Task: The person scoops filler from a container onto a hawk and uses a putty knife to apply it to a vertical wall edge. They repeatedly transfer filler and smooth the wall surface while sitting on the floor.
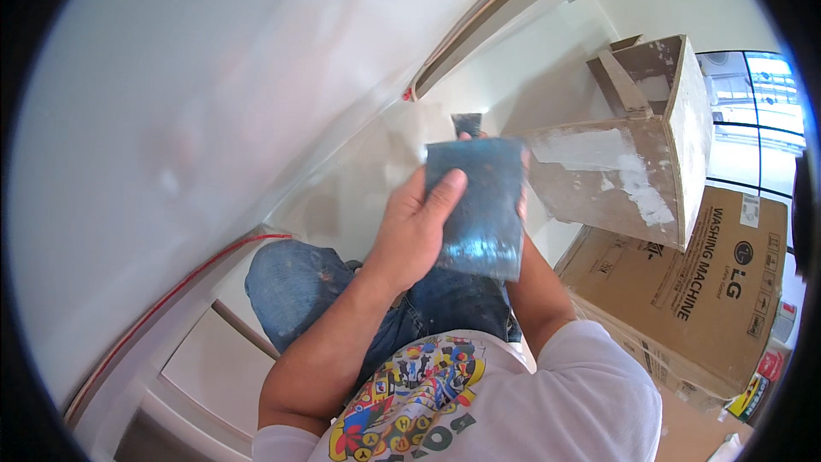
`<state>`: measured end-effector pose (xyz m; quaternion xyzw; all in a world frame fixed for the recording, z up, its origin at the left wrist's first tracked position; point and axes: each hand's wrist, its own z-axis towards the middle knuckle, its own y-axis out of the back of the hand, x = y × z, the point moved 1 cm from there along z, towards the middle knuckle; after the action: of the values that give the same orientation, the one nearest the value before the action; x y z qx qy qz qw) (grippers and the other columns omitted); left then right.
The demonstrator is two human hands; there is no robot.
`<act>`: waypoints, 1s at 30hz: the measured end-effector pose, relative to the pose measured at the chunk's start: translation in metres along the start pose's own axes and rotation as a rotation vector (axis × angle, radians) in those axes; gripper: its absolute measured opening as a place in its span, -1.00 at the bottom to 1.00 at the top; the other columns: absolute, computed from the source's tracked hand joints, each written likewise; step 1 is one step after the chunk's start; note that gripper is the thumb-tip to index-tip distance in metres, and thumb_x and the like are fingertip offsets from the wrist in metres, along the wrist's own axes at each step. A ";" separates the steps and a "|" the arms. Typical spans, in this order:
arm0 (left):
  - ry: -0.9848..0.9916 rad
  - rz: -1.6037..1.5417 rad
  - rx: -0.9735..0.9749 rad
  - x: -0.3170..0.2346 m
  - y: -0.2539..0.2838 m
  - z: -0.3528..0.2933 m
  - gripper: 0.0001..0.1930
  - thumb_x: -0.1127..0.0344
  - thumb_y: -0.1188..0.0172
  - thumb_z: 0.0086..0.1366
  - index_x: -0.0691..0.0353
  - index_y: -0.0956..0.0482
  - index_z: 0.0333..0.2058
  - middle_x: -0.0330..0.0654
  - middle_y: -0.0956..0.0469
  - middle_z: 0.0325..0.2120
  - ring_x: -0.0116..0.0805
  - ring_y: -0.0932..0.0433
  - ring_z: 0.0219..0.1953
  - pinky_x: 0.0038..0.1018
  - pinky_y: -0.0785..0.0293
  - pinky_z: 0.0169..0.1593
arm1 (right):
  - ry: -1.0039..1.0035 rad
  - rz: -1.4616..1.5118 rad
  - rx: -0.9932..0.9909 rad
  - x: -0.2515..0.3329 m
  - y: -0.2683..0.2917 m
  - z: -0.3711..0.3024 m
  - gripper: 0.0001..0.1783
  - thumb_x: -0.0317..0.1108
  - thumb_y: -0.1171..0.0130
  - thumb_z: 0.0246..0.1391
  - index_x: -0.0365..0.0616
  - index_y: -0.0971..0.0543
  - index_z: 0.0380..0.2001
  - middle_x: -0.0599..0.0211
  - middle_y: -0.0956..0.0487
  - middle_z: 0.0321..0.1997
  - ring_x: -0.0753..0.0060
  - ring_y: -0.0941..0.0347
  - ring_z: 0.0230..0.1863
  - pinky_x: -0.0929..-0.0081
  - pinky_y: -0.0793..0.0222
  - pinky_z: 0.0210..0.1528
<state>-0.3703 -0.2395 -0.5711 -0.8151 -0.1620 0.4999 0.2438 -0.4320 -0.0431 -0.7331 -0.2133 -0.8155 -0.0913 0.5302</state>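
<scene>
A broad, flat, dark metal scraper plate (481, 205) is held up in front of my chest. My left hand (412, 227) is closed on its left edge, with the thumb lying across its face. Light glints along the plate's lower part. Most of my right hand (524, 181) is hidden behind the plate; a bit of it shows at the right edge, and fingertips show above the top edge. By those fingertips a small, dark, flared scraper blade (467, 124) sticks up. It appears gripped in my right hand, its handle hidden.
A smooth white wall (171, 111) fills the left side. To the right stands a wooden box-like stand (607, 167) smeared with white, beside a large brown cardboard carton (684, 291). Red tubing (197, 269) runs along a ledge at the left. Bent knees in jeans (295, 291) lie below my hands.
</scene>
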 end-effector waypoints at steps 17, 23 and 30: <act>-0.076 0.127 -0.275 0.006 0.021 0.052 -0.60 0.14 -0.01 0.68 0.32 -0.49 0.25 -0.12 -0.63 0.12 -0.34 -0.60 0.12 -0.35 -0.50 0.24 | 1.043 -1.354 0.230 0.176 0.017 -0.120 -0.70 -0.30 -0.45 0.13 0.19 -0.82 -0.05 0.33 -0.44 -0.42 0.27 -0.48 -0.43 0.27 -0.43 -0.42; -0.219 0.732 -0.285 -0.002 0.023 0.042 -0.64 0.15 -0.04 0.65 0.34 -0.58 0.10 0.00 -0.73 -0.17 -0.21 -0.68 -0.13 -0.25 -0.56 0.04 | 1.146 -1.422 0.296 0.141 0.003 -0.103 -0.68 -0.33 -0.44 0.11 0.13 -0.81 -0.03 0.33 -0.39 -0.44 0.27 -0.47 -0.40 0.27 -0.41 -0.43; -0.129 1.084 -0.002 0.007 0.024 0.037 -0.62 0.14 -0.02 0.60 0.42 -0.56 0.02 0.31 -0.69 -0.26 0.37 -0.66 -0.14 0.11 -0.51 -0.01 | 1.106 -1.229 0.138 0.106 -0.019 -0.041 -0.80 -0.35 -0.41 0.23 -0.06 -0.78 -0.09 0.19 -0.53 -0.48 0.08 -0.57 -0.44 0.18 -0.48 -0.37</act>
<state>-0.4000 -0.2470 -0.6033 -0.7499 0.2662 0.6027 -0.0598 -0.4432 -0.0490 -0.6189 0.3789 -0.4121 -0.4063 0.7222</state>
